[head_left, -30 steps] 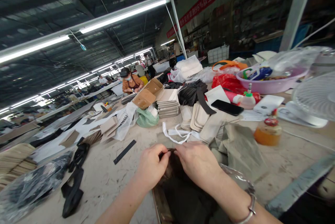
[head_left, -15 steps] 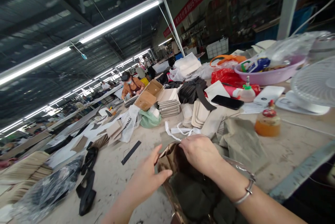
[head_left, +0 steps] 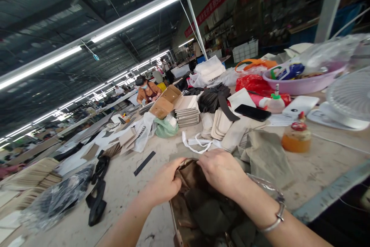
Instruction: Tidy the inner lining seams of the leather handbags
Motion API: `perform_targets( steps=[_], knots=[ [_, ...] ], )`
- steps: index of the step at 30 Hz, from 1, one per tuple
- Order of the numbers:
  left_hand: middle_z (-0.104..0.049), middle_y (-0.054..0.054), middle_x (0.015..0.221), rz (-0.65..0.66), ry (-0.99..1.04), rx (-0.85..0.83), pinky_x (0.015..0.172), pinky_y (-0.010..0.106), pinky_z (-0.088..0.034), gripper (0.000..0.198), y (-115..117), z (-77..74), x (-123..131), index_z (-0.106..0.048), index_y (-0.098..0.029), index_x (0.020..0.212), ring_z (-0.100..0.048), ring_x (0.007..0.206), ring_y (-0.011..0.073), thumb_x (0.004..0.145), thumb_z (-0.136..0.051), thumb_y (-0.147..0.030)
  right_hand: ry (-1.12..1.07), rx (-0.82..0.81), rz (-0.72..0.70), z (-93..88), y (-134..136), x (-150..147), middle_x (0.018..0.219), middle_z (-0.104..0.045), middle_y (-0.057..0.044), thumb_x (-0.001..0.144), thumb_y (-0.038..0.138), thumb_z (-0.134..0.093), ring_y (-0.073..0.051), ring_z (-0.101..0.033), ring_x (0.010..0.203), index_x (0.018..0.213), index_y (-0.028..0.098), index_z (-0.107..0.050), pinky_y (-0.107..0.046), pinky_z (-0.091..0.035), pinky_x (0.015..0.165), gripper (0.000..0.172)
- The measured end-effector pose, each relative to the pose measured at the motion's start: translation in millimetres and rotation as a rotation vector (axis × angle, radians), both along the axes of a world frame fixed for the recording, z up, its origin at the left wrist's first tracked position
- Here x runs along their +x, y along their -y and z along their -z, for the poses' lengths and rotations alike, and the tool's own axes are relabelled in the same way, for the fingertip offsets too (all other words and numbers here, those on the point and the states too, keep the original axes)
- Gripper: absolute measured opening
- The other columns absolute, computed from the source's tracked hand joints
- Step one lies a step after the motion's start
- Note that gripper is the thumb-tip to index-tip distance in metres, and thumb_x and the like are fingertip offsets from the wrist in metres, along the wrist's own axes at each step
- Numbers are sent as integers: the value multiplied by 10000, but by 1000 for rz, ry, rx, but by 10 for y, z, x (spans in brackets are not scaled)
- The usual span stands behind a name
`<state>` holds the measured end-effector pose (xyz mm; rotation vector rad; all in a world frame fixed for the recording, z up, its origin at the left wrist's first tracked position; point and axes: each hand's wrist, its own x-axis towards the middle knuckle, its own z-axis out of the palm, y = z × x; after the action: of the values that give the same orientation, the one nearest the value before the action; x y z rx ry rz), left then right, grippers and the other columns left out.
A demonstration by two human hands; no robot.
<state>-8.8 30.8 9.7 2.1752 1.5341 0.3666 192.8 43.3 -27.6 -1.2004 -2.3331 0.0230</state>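
A brown bag (head_left: pixel 202 212) with a dark olive lining lies mouth up at the bottom middle of the head view. My left hand (head_left: pixel 163 181) is closed on the left part of its far rim, thumb bent towards the inside. On the same rim, a little to the right, my right hand (head_left: pixel 221 168) pinches the edge. The fingertips of both hands are partly hidden behind the rim. White strips (head_left: pixel 196 143) lie just beyond the bag. To the right of my right hand is crumpled olive fabric (head_left: pixel 267 152).
Glue-like amber liquid fills a bottle (head_left: pixel 296 139) at right. A phone (head_left: pixel 252 112), stacked pale panels (head_left: pixel 187 112), a fan (head_left: pixel 351 93) and a purple basin (head_left: pixel 308 83) stand farther back. Black straps (head_left: pixel 96 200) lie left. A co-worker (head_left: pixel 148 91) sits beyond a cardboard box (head_left: pixel 164 102).
My left hand, open beside the rim before, has closed on the bag's edge. My right hand keeps its pinch in nearly the same place. The view has shifted slightly.
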Motion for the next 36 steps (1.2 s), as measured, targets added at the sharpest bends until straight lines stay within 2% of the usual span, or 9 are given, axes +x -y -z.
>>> perform_targets(
  steps=[4, 7, 10, 14, 19, 21, 28, 32, 36],
  knots=[
    [-660, 50, 1161, -67, 89, -56, 952, 321, -440, 483, -40, 39, 91, -594, -191, 1199, -594, 1058, 222, 716, -582, -163, -2, 25, -27, 13, -26, 15, 718, -662, -42, 915, 214, -460, -185, -578, 670, 743, 182, -636, -302, -371, 655, 248],
    [-708, 29, 967, -61, 138, -157, 824, 293, -485, 285, -113, 67, 74, -684, -167, 1000, -629, 913, 215, 738, -593, -228, 1, 27, -53, 25, -31, 38, 706, -654, -29, 910, 217, -471, -181, -576, 661, 723, 190, -622, -301, -374, 653, 242],
    [-700, 12, 840, -60, 168, -231, 711, 257, -481, 198, -163, 65, 50, -696, -150, 882, -626, 791, 188, 746, -580, -236, -14, 23, -80, 44, -53, 61, 703, -650, -25, 918, 235, -472, -173, -575, 675, 719, 194, -618, -296, -382, 678, 249],
    [-695, 5, 776, -79, 185, -244, 675, 240, -466, 175, -193, 61, 38, -702, -145, 844, -618, 741, 173, 732, -594, -226, -30, 35, -148, 72, -99, 75, 705, -656, -32, 924, 245, -479, -170, -576, 717, 715, 186, -616, -292, -395, 718, 256],
    [-723, 17, 920, -34, 277, -261, 763, 254, -477, 284, -204, 82, 10, -709, -165, 985, -632, 857, 194, 726, -610, -226, -65, 28, -221, 78, -137, 84, 695, -660, -9, 914, 221, -494, -137, -571, 667, 721, 187, -616, -325, -382, 898, 231],
    [-722, 13, 909, -10, 283, -269, 749, 248, -475, 279, -204, 91, -9, -712, -169, 983, -628, 842, 190, 736, -602, -239, -64, 16, -231, 72, -145, 87, 696, -654, 3, 913, 215, -495, -131, -571, 661, 733, 191, -615, -335, -370, 932, 218],
    [-604, -25, 633, -51, 179, -249, 574, 196, -390, 202, -221, 127, -41, -694, -141, 746, -539, 638, 132, 748, -580, -307, -68, -13, -281, 43, -164, 87, 701, -650, 8, 916, 211, -489, -126, -578, 668, 790, 199, -641, -338, -365, 954, 198],
    [-579, -28, 613, -76, 196, -225, 558, 201, -374, 208, -245, 184, -40, -697, -141, 757, -514, 609, 126, 738, -592, -320, -61, -35, -284, 49, -193, 95, 693, -659, 7, 926, 219, -477, -130, -590, 673, 811, 201, -646, -342, -366, 956, 205],
    [-627, -14, 657, -91, 187, -160, 571, 214, -388, 215, -261, 231, -26, -720, -150, 804, -552, 642, 144, 730, -605, -316, -68, -30, -271, 64, -221, 128, 693, -670, -4, 942, 254, -459, -134, -610, 690, 811, 200, -653, -356, -363, 974, 240]
  ],
)
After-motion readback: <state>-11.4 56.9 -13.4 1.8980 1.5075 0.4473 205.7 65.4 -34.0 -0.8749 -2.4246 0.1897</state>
